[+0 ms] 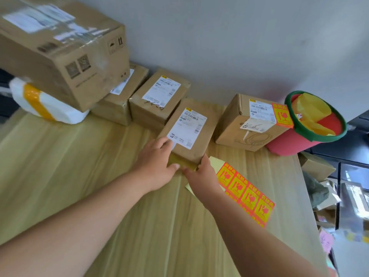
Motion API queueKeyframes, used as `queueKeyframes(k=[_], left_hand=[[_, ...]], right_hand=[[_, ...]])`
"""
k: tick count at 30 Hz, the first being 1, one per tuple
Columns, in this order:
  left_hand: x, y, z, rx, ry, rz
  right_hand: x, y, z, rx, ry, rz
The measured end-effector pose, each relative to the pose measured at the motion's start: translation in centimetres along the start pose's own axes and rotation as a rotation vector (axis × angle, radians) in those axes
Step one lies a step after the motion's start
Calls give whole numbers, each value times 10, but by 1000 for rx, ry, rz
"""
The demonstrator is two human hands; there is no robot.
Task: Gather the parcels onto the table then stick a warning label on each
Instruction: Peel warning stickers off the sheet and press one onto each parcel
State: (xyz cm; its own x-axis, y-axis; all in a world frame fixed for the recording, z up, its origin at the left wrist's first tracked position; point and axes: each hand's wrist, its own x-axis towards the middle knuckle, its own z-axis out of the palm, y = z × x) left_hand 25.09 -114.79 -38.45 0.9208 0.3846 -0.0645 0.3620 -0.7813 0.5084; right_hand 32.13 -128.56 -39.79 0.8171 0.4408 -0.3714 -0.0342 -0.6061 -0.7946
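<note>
Nearest the camera, both forearms reach forward over the wooden table (60, 156). Left hand (157, 166) lies curled over the near-left corner of a small parcel (189, 128), fingers on top, thumb at the near edge. Right hand (201, 174) pinches the same parcel's near-right corner; so both hands have hold of it. Just right of the right hand lies a sheet of warning labels (245, 194), orange and yellow, flat on the table. Farther right, a labelled parcel (253, 122) carries one orange sticker, beside a red bucket (295, 142). Behind: two more parcels (159, 100) by the wall, a big carton (60, 47) resting on a white bag (46, 104).
</note>
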Motion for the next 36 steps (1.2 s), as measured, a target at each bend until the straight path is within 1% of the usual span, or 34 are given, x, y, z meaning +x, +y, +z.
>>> queueKeyframes(k=[4,12,16,19,21,23,25,27,30,36], left_hand=[[-42,-11,-1,-49,17,24],[-118,-24,-5,-95,-17,39],[-159,-30,-7,-150,9,37],[-175,-40,-13,-193,27,29],[-170,-47,-16,-210,-6,-25],[-158,-51,-16,-235,-96,-133],[-147,-51,-14,-274,-181,-217],[-145,-50,-8,-311,-208,-257],[-158,-49,0,-324,-152,-267],[-209,-40,10,-335,-54,-231]], right_hand=[[-33,2,12,8,-25,2],[-97,16,35,-82,-11,-21],[-127,28,45,-149,-14,-43],[-138,35,50,-227,27,-50],[-137,36,51,-292,66,-34],[-134,34,53,-304,84,-3],[-132,34,56,-278,84,14],[-136,36,59,-238,86,15],[-149,43,62,-251,95,18],[-186,64,57,-214,132,-34]])
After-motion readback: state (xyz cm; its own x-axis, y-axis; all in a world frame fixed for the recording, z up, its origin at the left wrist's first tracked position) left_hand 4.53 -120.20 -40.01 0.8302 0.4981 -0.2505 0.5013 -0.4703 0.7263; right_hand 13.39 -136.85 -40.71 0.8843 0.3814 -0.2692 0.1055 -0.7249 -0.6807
